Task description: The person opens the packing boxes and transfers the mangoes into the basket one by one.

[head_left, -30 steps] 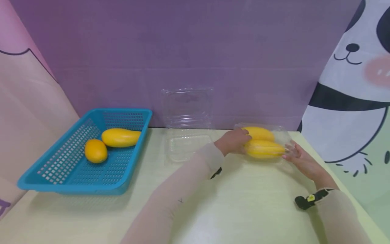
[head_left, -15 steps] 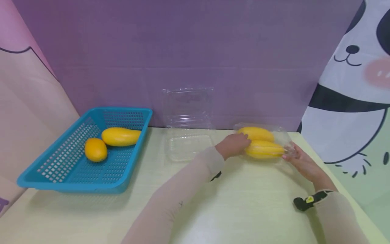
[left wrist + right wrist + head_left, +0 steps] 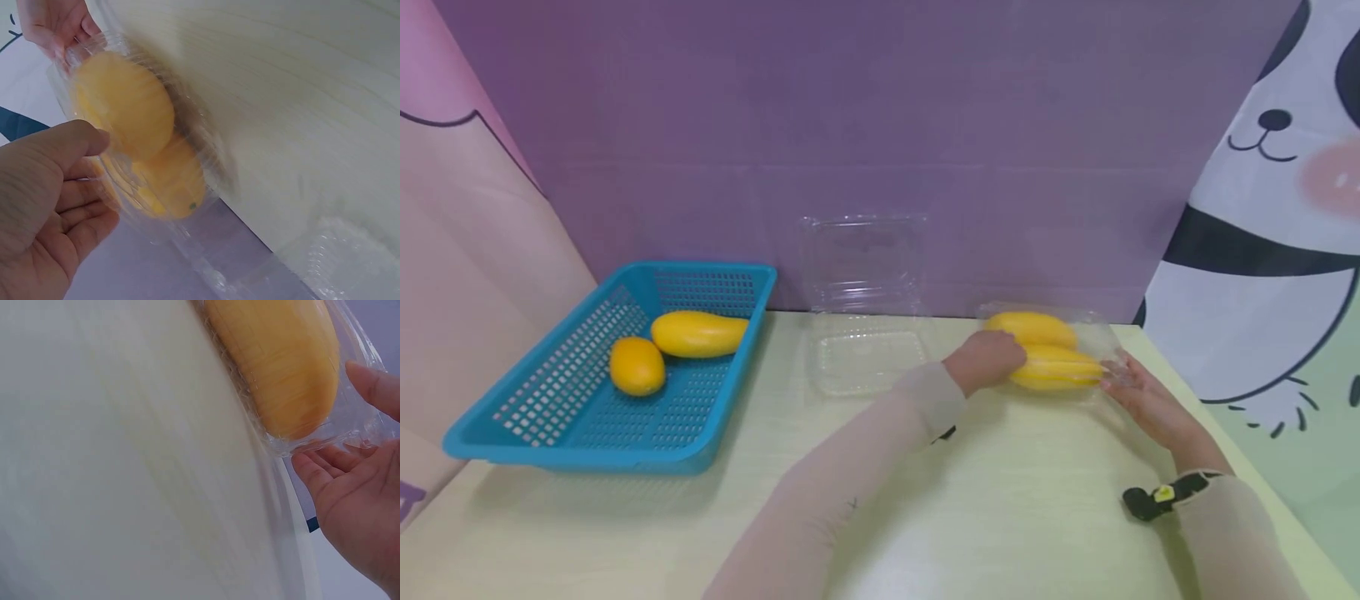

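Standing between basket [image 3: 617,456] and left hand [image 3: 987,360]: open container [image 3: 868,363].

The left hand [image 3: 985,361] moved slightly rightward and nearer at the clear container [image 3: 1096,327]. Its fingers came off the rear yellow fruit [image 3: 1033,328], baring its left end, and covered more of the front yellow fruit [image 3: 1060,368]. The left sleeve [image 3: 857,475] shifted rightward too.

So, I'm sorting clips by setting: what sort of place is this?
Probably an indoor corner set up for tabletop work: a pale table, a purple backdrop behind it and a cartoon panda print.
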The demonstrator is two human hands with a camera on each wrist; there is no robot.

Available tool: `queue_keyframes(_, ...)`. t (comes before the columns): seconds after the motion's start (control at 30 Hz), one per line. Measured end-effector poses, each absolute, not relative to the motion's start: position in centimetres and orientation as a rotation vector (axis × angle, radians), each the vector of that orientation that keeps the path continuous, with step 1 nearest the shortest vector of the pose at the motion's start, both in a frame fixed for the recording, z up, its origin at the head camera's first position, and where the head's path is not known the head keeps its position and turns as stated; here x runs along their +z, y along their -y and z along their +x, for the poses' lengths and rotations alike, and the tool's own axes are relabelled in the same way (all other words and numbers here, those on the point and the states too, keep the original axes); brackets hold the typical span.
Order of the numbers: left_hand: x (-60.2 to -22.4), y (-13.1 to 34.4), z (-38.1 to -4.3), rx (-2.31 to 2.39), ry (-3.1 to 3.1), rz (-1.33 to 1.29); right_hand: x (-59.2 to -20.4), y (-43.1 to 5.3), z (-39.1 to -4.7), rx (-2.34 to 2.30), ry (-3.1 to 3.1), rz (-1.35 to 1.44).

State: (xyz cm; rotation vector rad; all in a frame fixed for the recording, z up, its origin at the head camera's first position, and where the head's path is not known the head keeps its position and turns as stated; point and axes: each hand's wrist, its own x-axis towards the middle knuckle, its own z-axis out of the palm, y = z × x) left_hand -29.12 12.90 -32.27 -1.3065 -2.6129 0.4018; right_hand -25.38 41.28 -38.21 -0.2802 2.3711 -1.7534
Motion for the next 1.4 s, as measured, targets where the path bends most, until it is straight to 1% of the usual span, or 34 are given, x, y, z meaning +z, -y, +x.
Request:
queue_keyframes(0.37,-31.0,-15.2,-27.5,0.45,2.725,-1.13,-38.2,-41.5,-25.3,-2.004,-2.146,-0.365)
queue_keyframes(0.7,-31.1,-16.1,-27.6,0.476,2.725,-1.096,-38.1,-41.4,-25.4,-2.031,-2.112,-0.351)
queue_keyframes(0.93,-31.6,-16.7,-27.3,0.45,2.774,-1.004,-38.3,-41.4,-25.2,-2.115,-2.025,-0.375)
queue_keyframes(1.23,-31.9,-16.5,-27.1,0.513,2.716,-0.994,-38.4,-41.3,-25.4,-2.099,-2.039,-0.382)
queue_keyframes(1.4,-31.6,-17.1,-27.2,0.527,2.859,-0.997,-38.5,-41.2,-25.5,-2.109,-2.035,-0.364)
